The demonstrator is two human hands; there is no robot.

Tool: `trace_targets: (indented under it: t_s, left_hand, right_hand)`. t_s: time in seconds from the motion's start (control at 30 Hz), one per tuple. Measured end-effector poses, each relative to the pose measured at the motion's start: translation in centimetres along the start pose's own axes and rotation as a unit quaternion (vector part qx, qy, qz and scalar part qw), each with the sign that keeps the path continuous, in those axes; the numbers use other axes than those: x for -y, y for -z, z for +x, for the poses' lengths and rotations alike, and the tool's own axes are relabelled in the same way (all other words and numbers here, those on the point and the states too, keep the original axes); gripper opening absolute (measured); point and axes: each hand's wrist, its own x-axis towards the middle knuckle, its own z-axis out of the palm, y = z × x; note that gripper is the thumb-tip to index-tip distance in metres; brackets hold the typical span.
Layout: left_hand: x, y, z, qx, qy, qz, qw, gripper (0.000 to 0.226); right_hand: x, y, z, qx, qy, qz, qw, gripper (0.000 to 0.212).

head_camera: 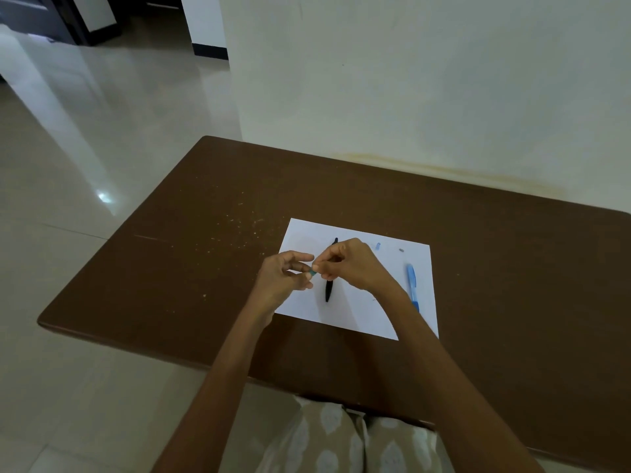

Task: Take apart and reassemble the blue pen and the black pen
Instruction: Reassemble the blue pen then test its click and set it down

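both forearms reach in from 6 o'clock and meet above the sheet of paper (355, 312). the left hand (283, 276) and right hand (345, 262) pinch a small blue piece (312, 274) between their fingertips, other fingers loosely curled. the black pen (330, 288) lies beneath them; the blue pen (412, 285) lies at 3 o'clock.

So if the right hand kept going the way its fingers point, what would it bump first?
Probably the left hand. The right hand points left at it, and both already pinch the same small blue piece.
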Motion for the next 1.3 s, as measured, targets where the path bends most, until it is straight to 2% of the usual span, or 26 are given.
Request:
trace_targets:
  t_s: [0.23,0.33,0.43,0.53,0.6,0.77,0.93,1.17,1.23,1.3]
  left_hand:
    - [-0.2,-0.4,0.3,-0.065,0.03,-0.092,0.993,0.024]
    - [0.1,-0.6,0.8,-0.082,0.055,-0.112,0.989,0.027]
    - [0.9,-0.3,1.6,-0.116,0.066,-0.078,0.988,0.028]
    - [1.2,0.1,2.0,-0.158,0.053,0.021,0.986,0.025]
    - [1.2,0.2,2.0,-0.158,0.05,0.082,0.983,0.027]
    - [1.9,0.2,2.1,-0.12,0.044,0.127,0.984,0.032]
    - [2.5,0.2,1.8,-0.107,0.015,0.172,0.979,0.037]
    - [3.0,0.5,-0.7,-0.156,-0.048,0.186,0.969,0.033]
    - [2.5,-0.1,-1.3,-0.139,-0.092,0.184,0.969,0.031]
    - [1.7,-1.6,-1.8,-0.098,-0.142,0.193,0.966,0.029]
  right_hand:
    - [-0.2,-2.4,-0.2,-0.094,-0.019,0.085,0.992,0.023]
    - [-0.1,-3.1,0.0,-0.099,-0.03,0.095,0.99,0.024]
    - [0.2,-3.4,1.1,-0.083,-0.058,0.123,0.987,0.024]
    - [0.7,-3.6,2.8,-0.069,-0.094,0.139,0.983,0.024]
    - [0.8,-3.7,4.0,-0.054,-0.107,0.11,0.987,0.024]
    - [0.6,-4.6,5.6,-0.029,-0.14,0.036,0.989,0.021]
    - [0.5,-4.6,5.1,-0.038,-0.115,-0.001,0.993,0.021]
    - [0.1,-2.0,1.4,-0.098,-0.09,0.064,0.989,0.022]
    - [-0.8,-0.4,-1.2,-0.126,-0.084,0.062,0.987,0.021]
    - [-2.5,1.2,-4.2,-0.172,-0.09,-0.001,0.981,0.021]
